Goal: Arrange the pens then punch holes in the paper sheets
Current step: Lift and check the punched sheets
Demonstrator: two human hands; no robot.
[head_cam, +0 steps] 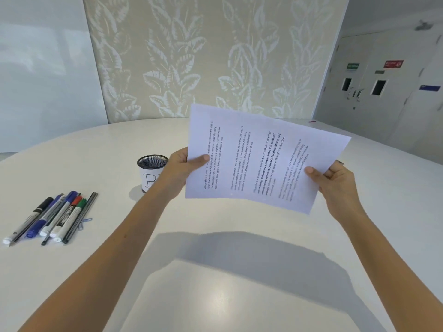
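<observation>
Overhead, both hands — left hand (182, 167) and right hand (335, 182) — pinch the white printed paper sheets (261, 156) above the white rounded counter (215, 271); loose pens and markers (51, 218) lie near its left edge, beside a black mesh cup (151, 170).

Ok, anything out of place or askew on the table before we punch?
Yes: the pens and markers lie in a loose row on the table, not in the mesh pen cup. The held paper sheets are fanned, edges uneven. No hole punch is in view.
</observation>
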